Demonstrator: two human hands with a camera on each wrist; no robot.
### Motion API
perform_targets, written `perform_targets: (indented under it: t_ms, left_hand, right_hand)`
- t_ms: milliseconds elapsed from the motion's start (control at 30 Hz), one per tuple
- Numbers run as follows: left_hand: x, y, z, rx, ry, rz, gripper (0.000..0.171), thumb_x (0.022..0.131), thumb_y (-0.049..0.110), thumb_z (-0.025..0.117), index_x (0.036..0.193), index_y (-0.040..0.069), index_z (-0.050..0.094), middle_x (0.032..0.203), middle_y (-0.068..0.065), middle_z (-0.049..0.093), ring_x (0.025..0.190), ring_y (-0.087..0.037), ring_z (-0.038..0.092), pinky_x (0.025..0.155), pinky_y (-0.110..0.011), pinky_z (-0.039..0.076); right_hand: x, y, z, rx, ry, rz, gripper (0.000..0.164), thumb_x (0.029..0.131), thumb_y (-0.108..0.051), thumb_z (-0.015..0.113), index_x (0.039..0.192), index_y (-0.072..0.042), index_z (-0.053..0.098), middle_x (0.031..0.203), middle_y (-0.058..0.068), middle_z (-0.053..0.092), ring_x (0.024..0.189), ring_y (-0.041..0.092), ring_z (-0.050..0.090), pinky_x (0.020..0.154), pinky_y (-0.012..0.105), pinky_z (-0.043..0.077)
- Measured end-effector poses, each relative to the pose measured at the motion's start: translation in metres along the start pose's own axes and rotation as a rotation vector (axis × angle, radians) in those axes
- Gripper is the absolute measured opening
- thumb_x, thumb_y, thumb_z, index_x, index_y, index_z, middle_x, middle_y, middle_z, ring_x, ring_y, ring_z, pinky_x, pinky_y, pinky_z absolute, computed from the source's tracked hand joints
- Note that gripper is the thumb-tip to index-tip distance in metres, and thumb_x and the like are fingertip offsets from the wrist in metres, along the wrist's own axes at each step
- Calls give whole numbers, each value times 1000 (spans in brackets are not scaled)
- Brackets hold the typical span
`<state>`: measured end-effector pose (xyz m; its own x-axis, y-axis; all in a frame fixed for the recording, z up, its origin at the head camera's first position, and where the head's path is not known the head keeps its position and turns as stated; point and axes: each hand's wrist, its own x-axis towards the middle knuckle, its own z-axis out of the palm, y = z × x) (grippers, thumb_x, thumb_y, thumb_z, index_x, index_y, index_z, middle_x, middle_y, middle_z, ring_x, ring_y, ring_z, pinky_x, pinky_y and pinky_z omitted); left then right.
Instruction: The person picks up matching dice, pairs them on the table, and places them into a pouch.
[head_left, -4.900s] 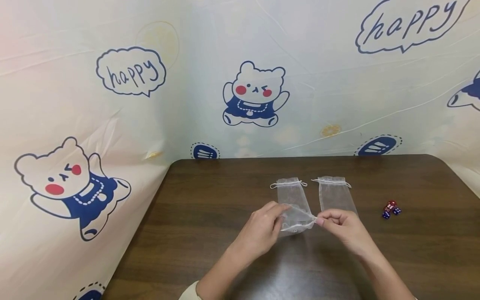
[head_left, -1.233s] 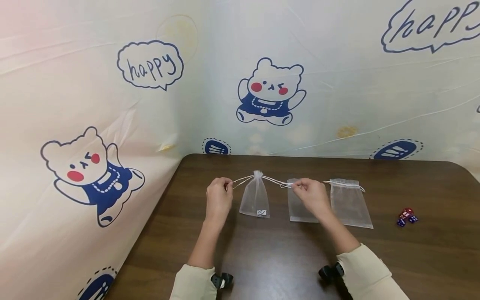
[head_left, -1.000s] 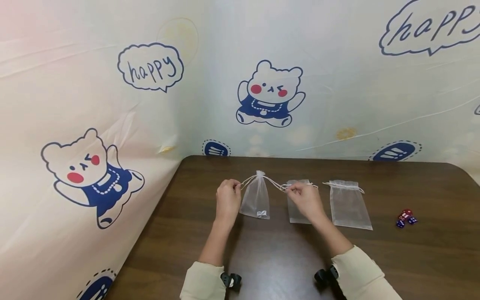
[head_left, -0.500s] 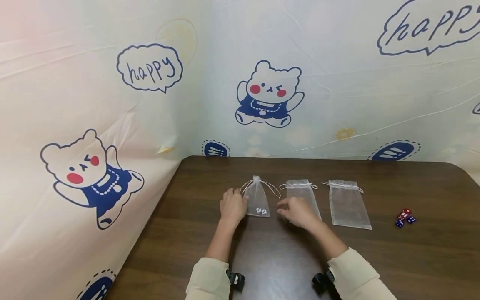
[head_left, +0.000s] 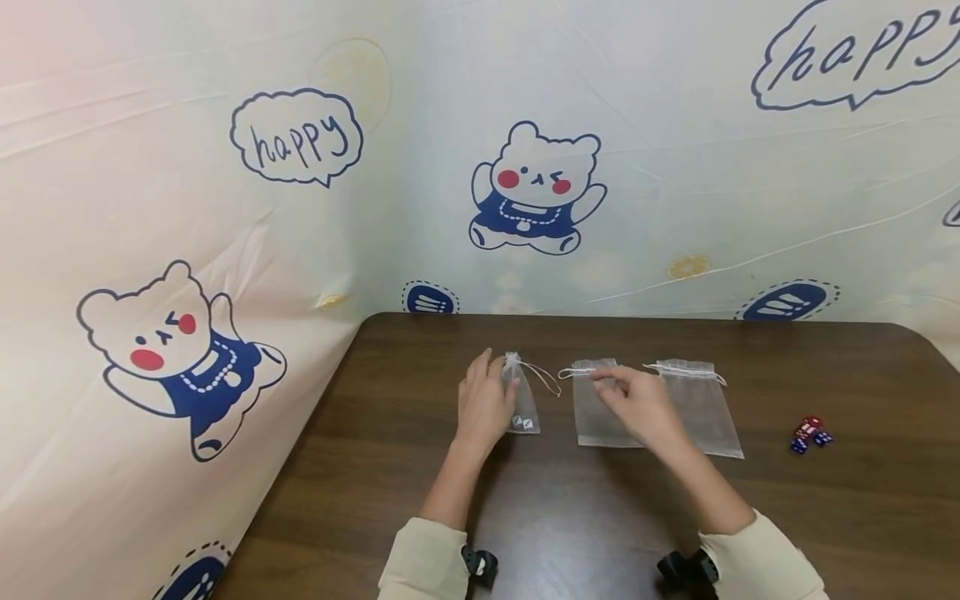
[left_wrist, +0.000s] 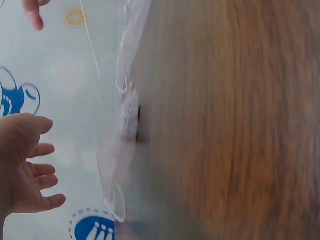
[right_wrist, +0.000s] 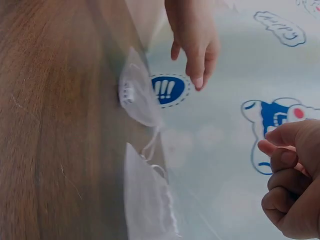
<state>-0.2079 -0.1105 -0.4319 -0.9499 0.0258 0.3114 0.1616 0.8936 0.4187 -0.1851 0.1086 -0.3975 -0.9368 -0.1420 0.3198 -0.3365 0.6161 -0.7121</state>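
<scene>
A small sheer white drawstring bag [head_left: 529,404], gathered at its neck, lies on the left with white dice [head_left: 528,424] visible inside. My left hand [head_left: 486,404] hovers above its left side and hides part of it in the head view. In the left wrist view, that hand's fingers [left_wrist: 45,168] are spread and hold nothing. Over a second, flat drawstring bag [head_left: 596,425] is my right hand [head_left: 641,404]. Its fingers are loosely curled with nothing in them, as the right wrist view shows. The second bag's right part is hidden behind this hand.
A third flat drawstring bag [head_left: 705,425] lies to the right of the second. Beyond it sits a small cluster of red and blue dice [head_left: 810,433]. The brown wooden table [head_left: 570,533] ends at a printed cloth backdrop [head_left: 637,167].
The hands gathered the dice bag's neck by pulling its cords, then let go of them. Since then, my left hand has moved up beside the bag and my right hand to the right, over the second bag.
</scene>
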Motion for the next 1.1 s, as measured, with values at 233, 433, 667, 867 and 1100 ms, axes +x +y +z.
perform_targets:
  t_ms: [233, 433, 667, 867, 1100]
  left_hand:
    - [-3, 28, 11, 88, -77, 191, 43, 90, 29, 59, 126, 6, 53, 137, -15, 42, 126, -31, 38, 101, -48, 30]
    - [-10, 51, 33, 194, -153, 382, 44, 89, 32, 59, 125, 9, 54, 137, -12, 42, 127, -26, 37, 104, -45, 28]
    - [-15, 69, 57, 237, -284, 449, 48, 89, 36, 57, 130, 11, 50, 139, -11, 40, 128, -24, 35, 103, -39, 31]
    - [-15, 76, 70, 247, -358, 439, 48, 91, 35, 55, 132, 12, 49, 141, -8, 39, 130, -21, 34, 102, -37, 32]
    - [-17, 78, 72, 277, -436, 425, 42, 90, 29, 57, 130, 18, 53, 138, -3, 43, 127, -18, 38, 98, -36, 36]
  right_hand:
    - [-21, -9, -28, -33, 105, -44, 17, 82, -7, 67, 99, -7, 70, 52, -6, 36, 43, 4, 29, 42, 24, 27]
    - [-37, -13, -48, -26, 169, -52, 15, 84, -8, 67, 98, -8, 69, 52, -7, 38, 43, 4, 33, 41, 24, 29]
    - [-52, -7, -51, -38, 183, -56, 15, 83, -6, 67, 98, -8, 69, 50, -9, 37, 43, 3, 32, 40, 23, 28]
    - [-57, -1, -53, -43, 175, -32, 16, 84, -7, 66, 99, -7, 69, 51, -9, 37, 43, 3, 31, 39, 23, 28]
    - [-59, 4, -57, -56, 204, -28, 15, 83, -8, 68, 98, -9, 70, 51, -9, 36, 42, 3, 31, 40, 23, 28]
